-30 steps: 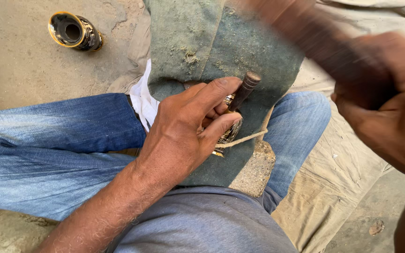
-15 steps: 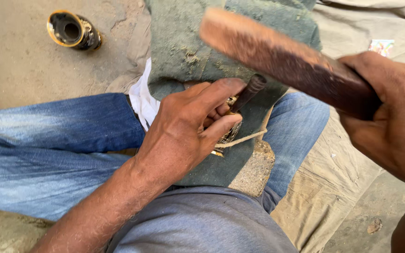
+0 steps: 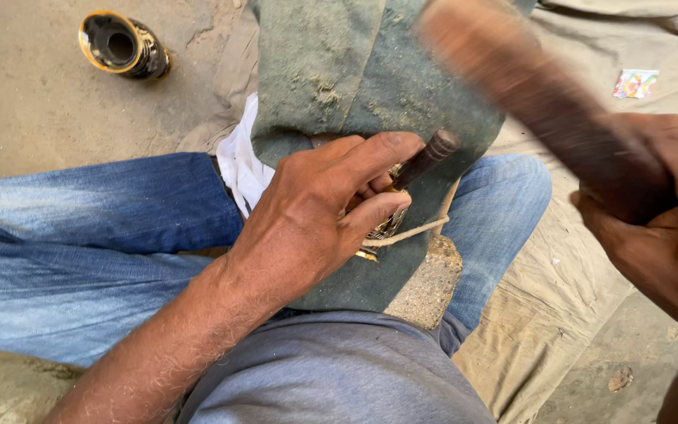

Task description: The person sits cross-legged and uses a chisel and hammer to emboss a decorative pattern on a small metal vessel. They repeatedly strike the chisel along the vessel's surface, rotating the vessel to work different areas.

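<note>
The left hand (image 3: 315, 212) is pinching a dark punch (image 3: 424, 157) against a small engraved metal piece (image 3: 382, 229); the right hand (image 3: 661, 212) is gripping a blurred wooden mallet (image 3: 527, 86) above. Strike squarely, fingers clear.

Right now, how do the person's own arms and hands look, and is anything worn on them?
Both are bare. The left hand has no glove, ring or watch that shows, and its forearm is hairy and without a sleeve. The right hand is also ungloved; only its wrist shows, so a sleeve there cannot be judged.

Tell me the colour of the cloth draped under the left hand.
Dusty grey-green cloth, seen in the head view.
</note>
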The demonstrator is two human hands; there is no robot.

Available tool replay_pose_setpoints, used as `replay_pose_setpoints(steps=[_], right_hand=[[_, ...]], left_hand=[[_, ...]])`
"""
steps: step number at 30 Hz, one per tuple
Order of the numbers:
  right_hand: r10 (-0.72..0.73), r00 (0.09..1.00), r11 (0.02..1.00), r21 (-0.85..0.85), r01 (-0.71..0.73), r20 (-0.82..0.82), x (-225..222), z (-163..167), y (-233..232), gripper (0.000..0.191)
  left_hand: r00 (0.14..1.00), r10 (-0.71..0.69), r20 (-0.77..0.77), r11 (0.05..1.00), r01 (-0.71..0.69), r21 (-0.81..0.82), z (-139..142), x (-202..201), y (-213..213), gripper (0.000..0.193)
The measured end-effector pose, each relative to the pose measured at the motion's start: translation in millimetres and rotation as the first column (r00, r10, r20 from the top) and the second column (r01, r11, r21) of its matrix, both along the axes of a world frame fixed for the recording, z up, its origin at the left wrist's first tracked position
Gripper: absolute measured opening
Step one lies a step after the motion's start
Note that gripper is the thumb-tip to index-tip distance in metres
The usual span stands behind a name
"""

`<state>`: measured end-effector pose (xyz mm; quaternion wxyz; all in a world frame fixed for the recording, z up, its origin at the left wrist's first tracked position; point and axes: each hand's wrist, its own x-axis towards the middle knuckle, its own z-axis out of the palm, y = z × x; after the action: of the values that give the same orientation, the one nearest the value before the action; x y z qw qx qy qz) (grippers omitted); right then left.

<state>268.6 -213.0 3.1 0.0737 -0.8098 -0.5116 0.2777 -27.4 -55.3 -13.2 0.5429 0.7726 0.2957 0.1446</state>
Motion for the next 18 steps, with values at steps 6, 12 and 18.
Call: replay_pose_setpoints(steps=[6,12,18], right_hand=[[-0.134,0.987,0.974,-0.169,0.148,0.092,6.5,-0.4,-23.0,0.017],[-0.080,0.971,0.987,-0.121,0.110,0.227,9.0,-5.6,-43.0,0.019],[-0.394,0.901,0.917,-0.008,0.399,-0.178,21.4,-8.1,-51.0,0.015]], left_hand=[[1.000,-0.015,-0.019,1.000,0.014,-0.010,-1.7,0.7,2.5,0.046],[0.997,-0.038,0.060,0.999,0.037,0.017,0.1,2.3,4.1,0.045],[0.997,-0.078,-0.024,0.997,0.078,-0.017,3.3,16.7,16.4,0.039]])
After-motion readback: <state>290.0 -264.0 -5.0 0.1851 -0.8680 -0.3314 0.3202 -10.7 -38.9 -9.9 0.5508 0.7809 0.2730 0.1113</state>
